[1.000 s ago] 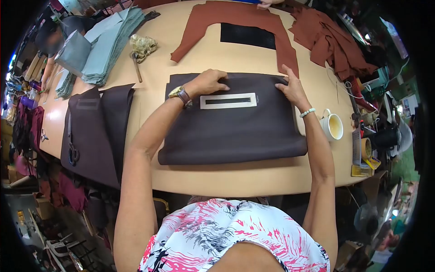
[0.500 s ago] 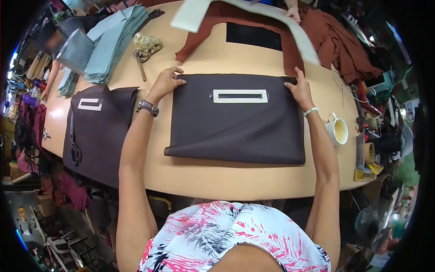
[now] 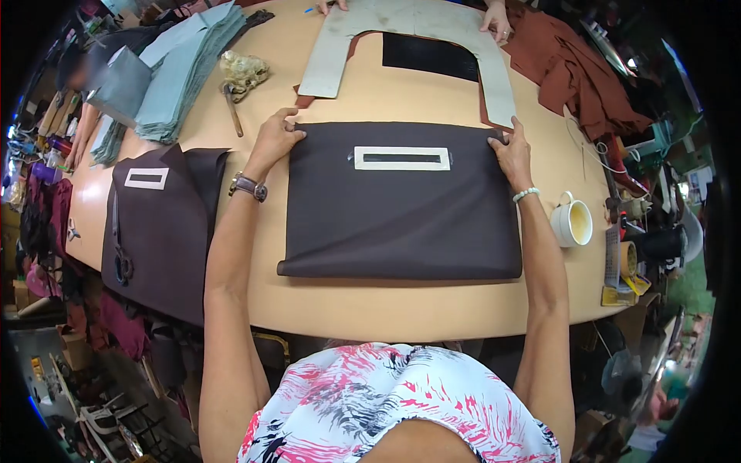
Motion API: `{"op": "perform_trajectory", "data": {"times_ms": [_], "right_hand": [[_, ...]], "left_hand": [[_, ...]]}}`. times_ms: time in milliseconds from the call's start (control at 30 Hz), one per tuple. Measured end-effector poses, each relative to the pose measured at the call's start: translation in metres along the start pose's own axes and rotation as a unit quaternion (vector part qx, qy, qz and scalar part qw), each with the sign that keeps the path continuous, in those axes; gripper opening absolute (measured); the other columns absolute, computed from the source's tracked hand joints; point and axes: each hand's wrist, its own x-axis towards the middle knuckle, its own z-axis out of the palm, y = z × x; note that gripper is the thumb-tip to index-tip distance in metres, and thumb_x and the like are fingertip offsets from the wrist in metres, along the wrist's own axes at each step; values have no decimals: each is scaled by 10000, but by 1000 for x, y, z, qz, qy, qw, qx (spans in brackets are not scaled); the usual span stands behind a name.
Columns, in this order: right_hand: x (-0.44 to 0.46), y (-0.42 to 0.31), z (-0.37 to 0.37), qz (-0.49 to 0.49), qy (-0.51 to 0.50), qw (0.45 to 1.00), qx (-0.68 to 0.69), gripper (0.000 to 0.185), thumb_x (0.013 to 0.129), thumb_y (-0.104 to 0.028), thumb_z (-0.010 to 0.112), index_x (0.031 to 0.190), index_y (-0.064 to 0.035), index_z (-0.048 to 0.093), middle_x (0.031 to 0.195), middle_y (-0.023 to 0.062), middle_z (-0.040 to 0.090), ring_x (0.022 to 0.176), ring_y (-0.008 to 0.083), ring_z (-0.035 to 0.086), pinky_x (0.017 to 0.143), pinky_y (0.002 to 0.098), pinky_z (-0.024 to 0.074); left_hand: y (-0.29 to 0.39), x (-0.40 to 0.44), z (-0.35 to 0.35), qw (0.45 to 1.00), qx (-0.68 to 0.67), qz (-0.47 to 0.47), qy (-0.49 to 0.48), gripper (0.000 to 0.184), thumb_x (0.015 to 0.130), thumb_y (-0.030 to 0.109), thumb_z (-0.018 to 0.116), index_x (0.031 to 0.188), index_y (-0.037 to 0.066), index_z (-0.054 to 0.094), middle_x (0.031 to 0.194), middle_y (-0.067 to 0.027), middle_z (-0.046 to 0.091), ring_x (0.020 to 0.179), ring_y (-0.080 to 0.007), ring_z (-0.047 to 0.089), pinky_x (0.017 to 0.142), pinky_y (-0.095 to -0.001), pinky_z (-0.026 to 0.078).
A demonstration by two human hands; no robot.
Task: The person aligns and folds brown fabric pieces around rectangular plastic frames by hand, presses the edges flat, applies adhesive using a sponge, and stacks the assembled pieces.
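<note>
A dark brown leather-like sheet [image 3: 401, 212] lies in front of me, its near edge folded or curled. Near its far edge is a white rectangular frame [image 3: 401, 148] around a dark slot. My left hand [image 3: 275, 144] pinches the sheet's far left corner between thumb and fingers. At the far right corner, my right hand [image 3: 511, 157] grips the same sheet, thumb on top. To my left lies a second dark brown piece [image 3: 166, 231] with a similar white frame [image 3: 146, 179], and scissors [image 3: 122, 258] rest on it.
Across the table, a co-worker's hands [image 3: 496, 20] touch a pale U-shaped template [image 3: 328, 65] over reddish-brown material. A black piece [image 3: 428, 57] lies within the U. A cup [image 3: 572, 221] stands right of my forearm. Grey-blue sheets [image 3: 181, 73], a brush [image 3: 235, 112] and reddish-brown material [image 3: 567, 69] lie around.
The co-worker's pale template has come down onto the reddish-brown material, and a second hand shows on it. My hands keep hold of the sheet's corners, which has shifted very slightly.
</note>
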Motion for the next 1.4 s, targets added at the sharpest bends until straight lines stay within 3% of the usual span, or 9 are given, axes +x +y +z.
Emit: {"op": "perform_trajectory", "data": {"times_ms": [133,467,567,733,833,933,1000,1100,1400], "right_hand": [[-3,1,-3,11,26,999,-17,695,733,-105,683,1325,14,339,700,89,621,672,199,601,710,323,470],[-8,-8,-4,50,46,998,-16,693,731,-139,683,1308,43,345,735,107,648,733,228,632,745,331,478],[-7,-10,-2,52,60,995,-57,698,732,-188,694,1303,29,357,758,107,652,757,250,635,738,349,479],[-10,-16,-3,56,52,992,-105,677,759,-266,683,1292,16,376,898,141,638,865,295,611,792,377,460],[-22,-4,-4,-141,194,959,-153,622,812,-262,630,1305,13,368,1092,188,574,1034,321,539,893,380,406],[-91,-59,-34,-212,116,969,-47,546,867,-225,554,1321,7,358,1259,207,463,1158,330,444,971,365,338],[-159,-92,-43,-198,-27,980,-15,509,885,-180,509,1333,-1,348,1311,195,430,1203,318,419,1015,416,281],[-250,-99,-25,-252,-127,959,-35,576,888,-294,489,1366,-24,316,1392,172,355,1295,312,328,1052,553,95],[-308,-54,-31,-143,-74,969,-190,585,911,-339,428,1391,-39,279,1429,140,311,1313,251,319,1047,589,57]], "left_hand": [[-6,0,-1,1000,-7,24,-14,467,726,22,649,1170,-19,510,585,41,425,502,-62,418,449,-222,338],[4,-6,-4,998,-61,-22,-6,463,725,30,652,1164,-24,513,616,0,505,557,-70,477,501,-226,390],[-2,-4,0,999,-46,-9,15,466,723,31,647,1167,-15,512,625,-44,550,576,-138,540,536,-268,430],[9,-20,8,961,203,132,136,507,737,112,673,1200,20,488,914,-152,586,859,-281,574,754,-360,456],[58,-66,8,922,232,265,163,501,761,178,673,1200,22,487,1142,-186,532,1079,-336,495,910,-395,402],[104,-138,25,914,221,335,60,555,789,273,650,1225,-11,456,1228,-201,496,1181,-375,428,962,-425,367],[106,-189,53,905,219,359,-59,665,797,371,608,1300,-5,387,1338,-196,397,1255,-354,362,1005,-494,295],[100,-245,90,894,238,352,-141,700,825,405,525,1323,-49,334,1401,-194,307,1318,-304,267,1047,-483,231],[71,-289,85,917,296,236,-127,646,916,376,408,1384,-32,229,1452,-205,201,1356,-316,183,1078,-488,148]]}}
